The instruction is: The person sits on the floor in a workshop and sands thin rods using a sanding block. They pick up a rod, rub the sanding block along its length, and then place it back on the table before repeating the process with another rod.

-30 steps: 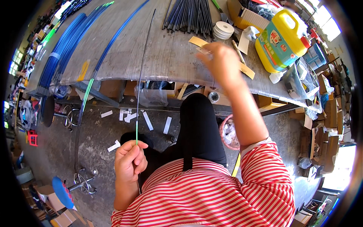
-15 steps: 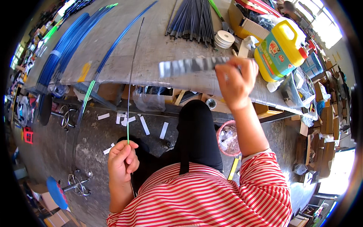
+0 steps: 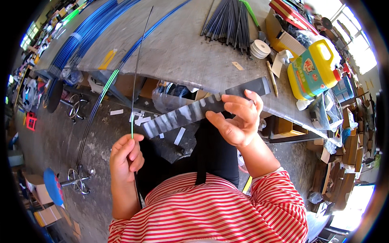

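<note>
A thin dark rod with a bright green section stands nearly upright in my left hand. The thumb and fingers pinch it at the green part, and its upper end reaches over the workbench. My right hand pinches a long dark flat strip between thumb and fingers. Pale, uneven patches cross the strip's surface. It slants down to the left, its lower end close to the rod but apart from it. The strip's upper end lies over the edge of the workbench.
Blue rods lie bundled at the far left, with a few blue-and-green ones overhanging the edge. Dark rods, white spools and a yellow jug stand farther right. White paper strips litter the floor.
My right hand has brought the strip down and to the left, near the rod. The left hand still holds the rod. The view has shifted slightly.
</note>
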Tool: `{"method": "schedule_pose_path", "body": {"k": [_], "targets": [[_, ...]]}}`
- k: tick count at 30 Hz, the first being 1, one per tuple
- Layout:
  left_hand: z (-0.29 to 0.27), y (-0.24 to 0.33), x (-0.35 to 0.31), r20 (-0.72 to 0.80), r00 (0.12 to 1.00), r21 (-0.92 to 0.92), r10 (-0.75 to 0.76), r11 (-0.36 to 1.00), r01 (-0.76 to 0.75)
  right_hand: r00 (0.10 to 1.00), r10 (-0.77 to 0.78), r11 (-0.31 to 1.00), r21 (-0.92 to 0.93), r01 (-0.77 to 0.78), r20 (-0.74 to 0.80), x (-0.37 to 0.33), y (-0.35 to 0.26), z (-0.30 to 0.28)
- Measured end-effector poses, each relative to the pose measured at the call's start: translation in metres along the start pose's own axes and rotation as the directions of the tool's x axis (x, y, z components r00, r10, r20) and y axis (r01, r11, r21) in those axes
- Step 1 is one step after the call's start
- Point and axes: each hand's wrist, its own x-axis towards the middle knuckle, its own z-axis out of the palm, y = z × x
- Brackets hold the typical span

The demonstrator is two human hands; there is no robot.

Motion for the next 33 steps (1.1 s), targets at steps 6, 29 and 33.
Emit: {"method": "schedule_pose_path", "body": {"k": [6, 29, 33], "targets": [[0.007, 0.001, 0.0, 0.074, 0.996, 0.0, 0.042, 0.999, -0.042, 0.998, -0.048, 0.992, 0.122, 0.043, 0.038, -0.001, -0.02, 0.006], [0.023, -0.014, -0.007, 0.103, 0.994, 0.018, -0.03, 0.999, 0.029, 0.325, 0.832, 0.117, 0.431, -0.895, 0.449, 0.015, -0.025, 0.006], [0.027, -0.019, -0.007, 0.107, 0.994, 0.042, -0.028, 0.999, 0.024, 0.274, 0.764, -0.085, 0.512, -0.855, 0.585, 0.022, -0.04, 0.018]]}}
